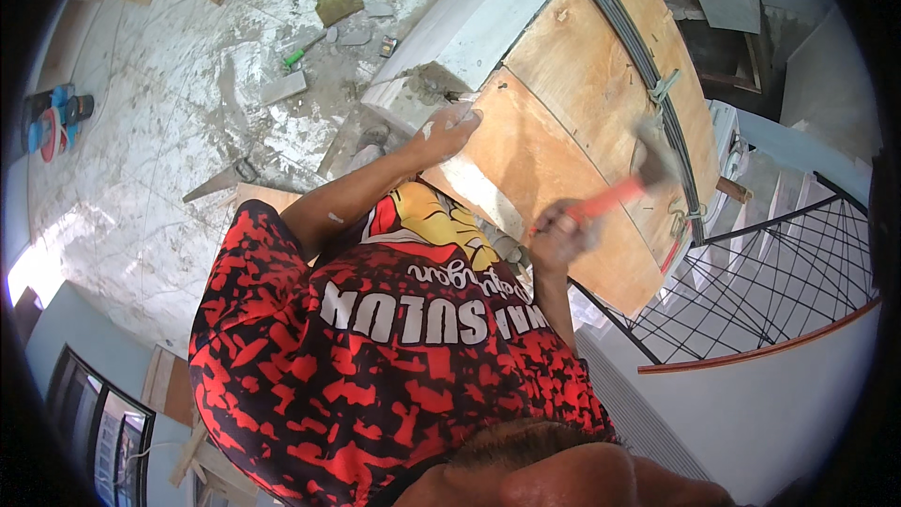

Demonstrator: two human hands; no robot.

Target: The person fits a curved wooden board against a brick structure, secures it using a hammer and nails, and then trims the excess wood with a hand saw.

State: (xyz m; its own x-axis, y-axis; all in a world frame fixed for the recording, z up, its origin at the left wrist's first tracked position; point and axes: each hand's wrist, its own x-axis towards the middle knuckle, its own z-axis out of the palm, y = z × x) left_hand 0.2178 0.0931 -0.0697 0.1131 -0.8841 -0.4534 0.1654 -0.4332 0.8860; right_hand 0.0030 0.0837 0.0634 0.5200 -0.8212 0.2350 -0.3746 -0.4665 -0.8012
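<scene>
Toward two o'clock from the middle of the view, a plywood panel (540,150) is seen at a slant. At three o'clock, an orange-handled hammer (610,200) is gripped by the right hand (566,233), whose fingers are wrapped around the handle's lower end; hand and hammer head are blurred. The right forearm is raised almost straight from five o'clock, and the hammer head is held over the plywood toward two o'clock. The left arm is stretched out from ten o'clock, and the left hand (450,131) is placed at twelve o'clock by the panel's edge, its fingers bent; whether anything is pinched cannot be told. Grey rods (627,30) are bundled toward one o'clock.
</scene>
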